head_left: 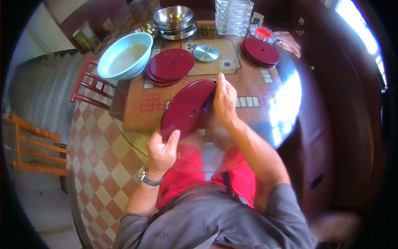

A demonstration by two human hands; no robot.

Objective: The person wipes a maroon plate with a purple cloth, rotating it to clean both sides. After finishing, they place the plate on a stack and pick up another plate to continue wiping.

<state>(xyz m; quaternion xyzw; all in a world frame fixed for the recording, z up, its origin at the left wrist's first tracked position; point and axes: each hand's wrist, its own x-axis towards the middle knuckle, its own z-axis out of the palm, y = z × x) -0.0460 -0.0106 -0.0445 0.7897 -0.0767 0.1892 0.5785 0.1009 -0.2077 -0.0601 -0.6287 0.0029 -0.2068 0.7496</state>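
A dark red round disc point(182, 105) with a small hole at its middle is held tilted above the glass table. My left hand point(162, 151) grips its lower left edge, thumb on the face. At the upper right edge, my right hand point(224, 98) holds it with the thumb pointing up; most of those fingers are hidden. Beyond it lies a stack of similar dark red discs point(172, 63), slightly fanned out. Another such stack point(262, 51) sits at the far right. Between the stacks is a shiny round metal disc point(206, 53).
A light blue basin point(126, 56) holding cloudy liquid stands at the left edge of the glass tabletop point(192, 160). Behind are stacked steel bowls point(173, 18), stacked clear glassware point(233, 18), a glass dish with red inside point(262, 32) and a pink cloth point(289, 43). A red chair point(90, 82) stands left.
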